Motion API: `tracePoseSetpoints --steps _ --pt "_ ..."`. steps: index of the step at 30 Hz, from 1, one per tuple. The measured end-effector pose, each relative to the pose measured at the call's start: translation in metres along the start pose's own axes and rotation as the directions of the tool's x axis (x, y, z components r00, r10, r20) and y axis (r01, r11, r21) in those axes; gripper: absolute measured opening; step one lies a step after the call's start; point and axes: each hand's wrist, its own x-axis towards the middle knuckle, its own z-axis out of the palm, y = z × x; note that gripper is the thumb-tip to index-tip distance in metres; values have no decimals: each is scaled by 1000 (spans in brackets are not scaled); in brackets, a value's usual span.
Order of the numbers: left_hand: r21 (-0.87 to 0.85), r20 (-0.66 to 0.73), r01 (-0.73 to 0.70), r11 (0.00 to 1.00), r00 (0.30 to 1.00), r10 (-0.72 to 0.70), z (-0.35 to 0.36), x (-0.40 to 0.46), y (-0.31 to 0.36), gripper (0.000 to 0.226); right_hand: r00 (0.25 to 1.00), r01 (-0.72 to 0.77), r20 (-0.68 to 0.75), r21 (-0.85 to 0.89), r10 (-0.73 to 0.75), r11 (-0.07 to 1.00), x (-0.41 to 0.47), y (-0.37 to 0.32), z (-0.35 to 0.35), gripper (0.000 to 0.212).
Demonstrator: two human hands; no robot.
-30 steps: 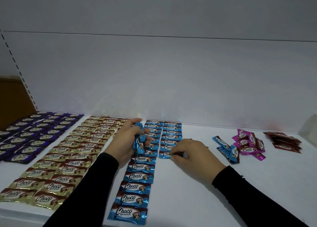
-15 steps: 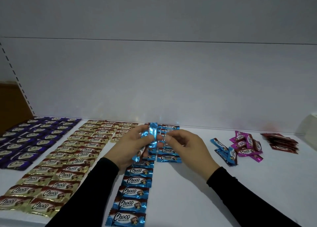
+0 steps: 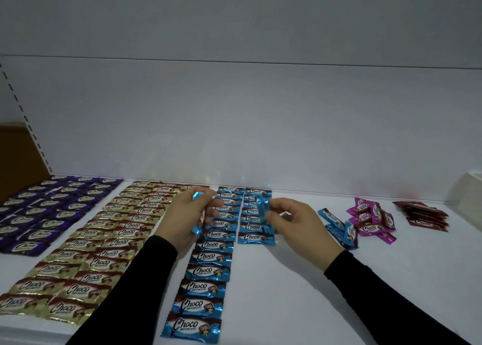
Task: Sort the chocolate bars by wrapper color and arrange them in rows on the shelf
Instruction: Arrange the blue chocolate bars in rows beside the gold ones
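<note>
Crinkly foil bars lie flat on the smooth white shelf (image 3: pixel 300 292): purple rows (image 3: pixel 47 214) far left, gold rows (image 3: pixel 104 240), then two blue rows (image 3: pixel 208 266). The left hand (image 3: pixel 187 214) has its grip closed round a shiny blue bar (image 3: pixel 197 197); the right hand (image 3: pixel 294 222) pinches another blue bar (image 3: pixel 262 209) above the shorter row. Loose blue (image 3: pixel 339 230), pink (image 3: pixel 370 219) and red (image 3: pixel 422 214) heaps sit right, with bare shelf in front.

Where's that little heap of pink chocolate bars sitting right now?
In the head view the pink bars lie in a loose heap on the right of the shelf, between a few loose blue bars and a dark red stack.
</note>
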Motion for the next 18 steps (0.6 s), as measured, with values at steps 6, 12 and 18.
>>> tracePoseSetpoints --steps 6,12,18 --pt "-151 -140 73 986 986 -95 -9 14 -2 13 887 459 352 -601 -299 655 -29 17 3 25" --pt "-237 -90 123 964 985 -148 -12 13 -3 24 908 408 330 -557 -258 724 -35 11 -3 23" --pt "-259 -76 156 953 981 -181 -11 10 -2 26 945 311 269 -550 -187 775 -34 10 2 17"
